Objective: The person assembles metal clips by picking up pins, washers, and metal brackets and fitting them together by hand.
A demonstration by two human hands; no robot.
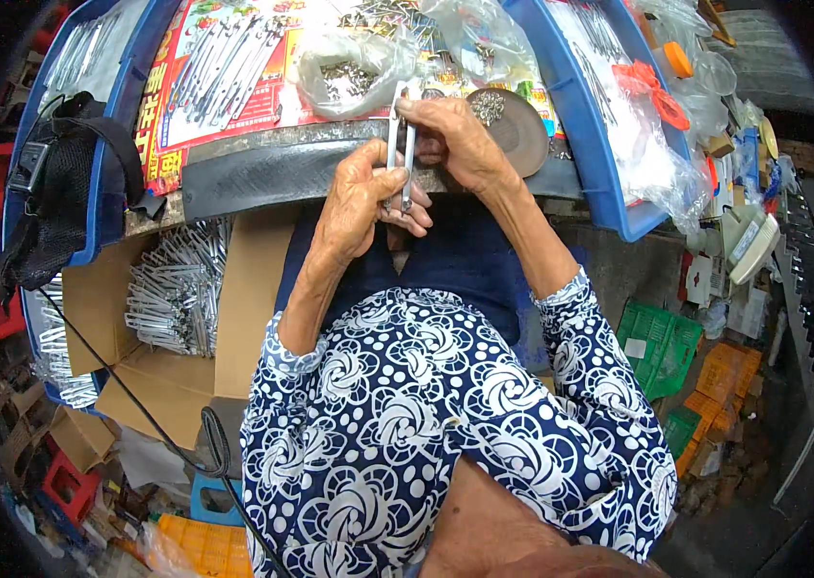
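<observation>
A slim silver metal linkage (pixel 410 154), made of narrow bars side by side, stands lengthwise between my hands at the table's near edge. My left hand (pixel 364 197) pinches its lower part between thumb and fingers. My right hand (pixel 457 137) grips it near the upper end, its fingertips partly hidden behind the metal. Just beyond them lies an opened clear plastic bag (pixel 354 72) of small metal parts. A round brown dish (pixel 520 135) with small shiny pieces sits beside my right hand.
Several similar silver strips (pixel 224 72) lie on red printed paper. Blue trays (pixel 609 183) flank the work surface; a black strap (pixel 65 164) hangs over the left one. Below left, a cardboard box (pixel 176 380) holds a heap of metal linkages. Green crates (pixel 662 347) stand lower right.
</observation>
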